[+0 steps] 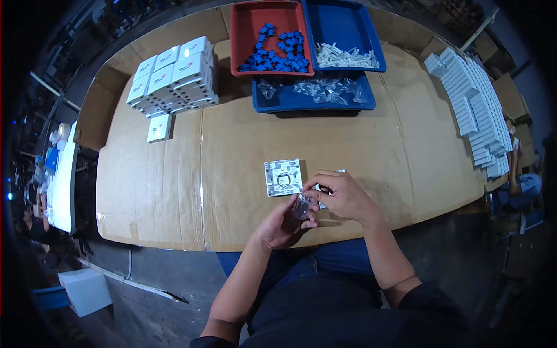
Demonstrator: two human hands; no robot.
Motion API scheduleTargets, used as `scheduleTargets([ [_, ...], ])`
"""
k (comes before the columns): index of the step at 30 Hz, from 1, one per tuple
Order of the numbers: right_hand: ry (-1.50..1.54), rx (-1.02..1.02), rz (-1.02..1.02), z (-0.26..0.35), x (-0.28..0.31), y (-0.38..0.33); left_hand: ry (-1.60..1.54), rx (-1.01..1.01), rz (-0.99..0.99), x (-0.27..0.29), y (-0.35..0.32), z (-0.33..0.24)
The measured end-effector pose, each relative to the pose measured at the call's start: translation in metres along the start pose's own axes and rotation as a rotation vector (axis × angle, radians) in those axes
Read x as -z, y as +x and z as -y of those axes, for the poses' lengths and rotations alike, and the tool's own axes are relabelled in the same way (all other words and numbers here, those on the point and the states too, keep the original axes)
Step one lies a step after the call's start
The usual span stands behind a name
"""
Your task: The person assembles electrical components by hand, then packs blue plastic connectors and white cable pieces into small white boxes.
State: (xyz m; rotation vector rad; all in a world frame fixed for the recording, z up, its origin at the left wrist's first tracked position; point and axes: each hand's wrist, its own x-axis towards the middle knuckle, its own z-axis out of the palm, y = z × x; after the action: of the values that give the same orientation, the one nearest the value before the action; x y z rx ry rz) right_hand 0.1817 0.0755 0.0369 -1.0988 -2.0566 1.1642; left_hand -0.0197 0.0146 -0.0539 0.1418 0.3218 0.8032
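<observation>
Close to the table's near edge, both hands are on a small clear plastic bag. My left hand holds it from the left, thumb on top and fingers curled under it. My right hand pinches at its upper end with thumb and forefinger. What is inside the bag, if anything, is too small to make out. Just beyond my hands lies a square white plate with a grey pattern and a ring shape in its middle. A white piece shows partly from behind my right hand, which hides the rest.
Stacked white boxes stand far left, with one single box before them. At the back are a red tray of blue parts, a blue tray of white sticks and a blue tray of clear bags. White cartons line the right.
</observation>
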Motion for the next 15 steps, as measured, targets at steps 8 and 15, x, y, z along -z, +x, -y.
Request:
scheduleTargets([
  [8, 0.123, -0.025, 0.193, -0.003, 0.003, 0.0, 0.076, -0.009, -0.028, -0.004, -0.002, 0.0],
  [15, 0.151, -0.05, 0.237, -0.007, -0.003, -0.004, -0.003, 0.019, -0.065, -0.012, -0.003, 0.001],
])
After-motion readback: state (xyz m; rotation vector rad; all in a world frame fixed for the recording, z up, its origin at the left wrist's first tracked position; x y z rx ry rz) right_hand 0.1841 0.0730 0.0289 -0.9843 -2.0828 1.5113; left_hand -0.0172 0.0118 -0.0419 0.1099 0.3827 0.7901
